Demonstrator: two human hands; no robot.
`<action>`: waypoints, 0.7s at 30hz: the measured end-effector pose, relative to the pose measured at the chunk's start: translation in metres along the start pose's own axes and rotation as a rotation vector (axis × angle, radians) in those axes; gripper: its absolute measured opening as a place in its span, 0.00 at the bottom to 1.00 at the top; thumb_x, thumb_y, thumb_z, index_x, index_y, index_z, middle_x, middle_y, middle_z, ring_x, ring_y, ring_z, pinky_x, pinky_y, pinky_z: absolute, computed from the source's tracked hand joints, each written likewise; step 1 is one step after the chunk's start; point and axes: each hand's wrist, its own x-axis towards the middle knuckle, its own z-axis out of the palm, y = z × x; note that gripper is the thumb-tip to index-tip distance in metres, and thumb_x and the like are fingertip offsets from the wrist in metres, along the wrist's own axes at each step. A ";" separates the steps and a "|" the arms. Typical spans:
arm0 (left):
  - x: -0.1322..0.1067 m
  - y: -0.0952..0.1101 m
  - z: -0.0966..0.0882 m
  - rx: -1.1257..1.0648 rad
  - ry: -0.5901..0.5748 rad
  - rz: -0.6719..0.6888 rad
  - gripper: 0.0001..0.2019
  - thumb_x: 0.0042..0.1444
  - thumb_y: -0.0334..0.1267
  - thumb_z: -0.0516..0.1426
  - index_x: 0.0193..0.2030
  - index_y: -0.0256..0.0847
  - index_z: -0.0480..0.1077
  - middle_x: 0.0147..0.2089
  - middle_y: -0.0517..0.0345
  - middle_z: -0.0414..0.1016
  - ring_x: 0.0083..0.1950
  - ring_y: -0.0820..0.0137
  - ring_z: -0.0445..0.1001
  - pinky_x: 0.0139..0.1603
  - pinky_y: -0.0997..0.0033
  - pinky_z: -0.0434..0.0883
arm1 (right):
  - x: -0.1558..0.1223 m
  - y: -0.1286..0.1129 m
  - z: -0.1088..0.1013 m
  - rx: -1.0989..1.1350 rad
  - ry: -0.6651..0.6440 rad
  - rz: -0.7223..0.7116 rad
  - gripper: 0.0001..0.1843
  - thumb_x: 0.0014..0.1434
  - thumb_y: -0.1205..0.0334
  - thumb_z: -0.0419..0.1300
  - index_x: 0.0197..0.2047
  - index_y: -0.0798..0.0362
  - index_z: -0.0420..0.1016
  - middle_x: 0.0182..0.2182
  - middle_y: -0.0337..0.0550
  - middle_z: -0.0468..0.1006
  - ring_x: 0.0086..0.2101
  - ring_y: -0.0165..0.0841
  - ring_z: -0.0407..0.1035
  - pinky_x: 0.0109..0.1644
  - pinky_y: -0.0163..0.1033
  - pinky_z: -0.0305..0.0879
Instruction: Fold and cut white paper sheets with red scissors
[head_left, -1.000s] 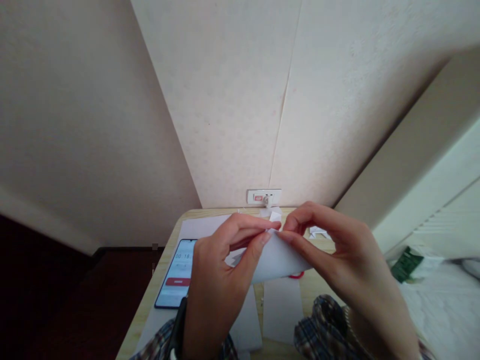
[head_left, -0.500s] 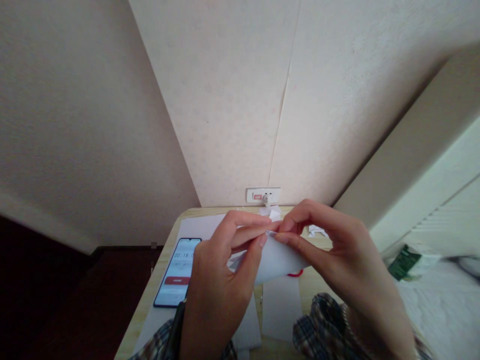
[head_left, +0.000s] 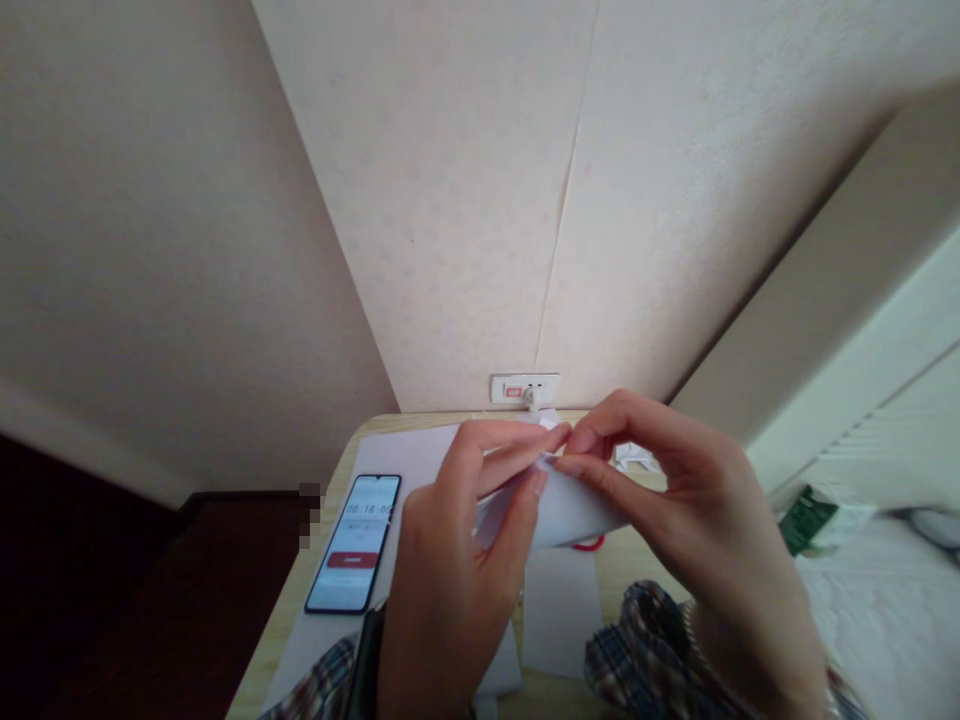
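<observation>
A white sheet of paper [head_left: 574, 508] is held up over the table between both hands. My left hand [head_left: 465, 540] pinches its upper left edge, the thumb in front and the fingers behind. At the top edge, close beside those fingertips, my right hand [head_left: 675, 490] grips the same paper between thumb and forefinger. A small fold or crease seems to lie where the fingertips meet, though they partly hide it. Under the held paper, a piece of something red [head_left: 590, 545] shows, too covered to name.
A phone [head_left: 354, 545] with a running timer lies left on the wooden table [head_left: 341, 470]. White paper pieces [head_left: 561, 615] lie below the hands, with crumpled scraps [head_left: 636, 457] at the back right. A wall socket [head_left: 525, 388] sits behind; a green-and-white packet [head_left: 814, 520] lies right.
Both hands have shifted slightly, the left one a little to the right. The paper has tilted and moved a bit rightward and up. Both hands keep their pinch on it.
</observation>
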 end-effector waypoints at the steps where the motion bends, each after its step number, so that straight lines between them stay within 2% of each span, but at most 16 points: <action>1: 0.001 -0.001 0.000 -0.018 -0.006 -0.007 0.09 0.59 0.31 0.59 0.45 0.44 0.72 0.46 0.62 0.83 0.48 0.73 0.80 0.49 0.83 0.75 | -0.001 0.000 0.000 0.012 0.010 -0.006 0.08 0.56 0.68 0.65 0.27 0.51 0.73 0.23 0.34 0.75 0.26 0.29 0.68 0.30 0.33 0.64; 5: 0.005 -0.003 -0.001 -0.069 0.017 -0.032 0.07 0.57 0.29 0.60 0.39 0.47 0.73 0.39 0.69 0.82 0.42 0.79 0.81 0.45 0.88 0.74 | -0.003 -0.002 0.001 0.025 0.015 -0.016 0.07 0.57 0.67 0.66 0.28 0.51 0.73 0.24 0.34 0.74 0.27 0.29 0.68 0.30 0.33 0.63; 8: 0.006 -0.001 -0.001 -0.083 0.031 -0.043 0.09 0.57 0.27 0.60 0.36 0.47 0.73 0.36 0.72 0.82 0.40 0.80 0.81 0.41 0.90 0.74 | -0.004 -0.002 0.000 0.024 -0.010 -0.005 0.07 0.58 0.66 0.65 0.28 0.51 0.73 0.24 0.34 0.73 0.27 0.29 0.68 0.31 0.33 0.64; 14: 0.004 0.001 -0.003 -0.136 0.073 -0.048 0.09 0.58 0.27 0.59 0.37 0.48 0.72 0.38 0.71 0.84 0.41 0.75 0.82 0.41 0.84 0.77 | 0.000 0.002 -0.007 -0.020 -0.071 0.037 0.05 0.55 0.64 0.67 0.31 0.52 0.74 0.28 0.36 0.77 0.29 0.29 0.71 0.31 0.30 0.68; 17: 0.003 0.001 -0.005 -0.180 0.069 -0.056 0.08 0.59 0.29 0.59 0.37 0.49 0.72 0.40 0.70 0.84 0.41 0.73 0.83 0.41 0.80 0.78 | 0.002 0.002 -0.010 -0.055 -0.113 0.073 0.07 0.57 0.63 0.64 0.28 0.52 0.74 0.24 0.36 0.77 0.26 0.28 0.71 0.27 0.29 0.67; 21: 0.003 0.002 -0.004 -0.198 0.058 -0.075 0.08 0.59 0.28 0.58 0.39 0.48 0.72 0.42 0.67 0.84 0.43 0.73 0.82 0.41 0.81 0.78 | 0.002 0.002 -0.010 -0.077 -0.049 0.044 0.10 0.56 0.62 0.64 0.25 0.52 0.73 0.20 0.34 0.75 0.22 0.26 0.69 0.23 0.27 0.64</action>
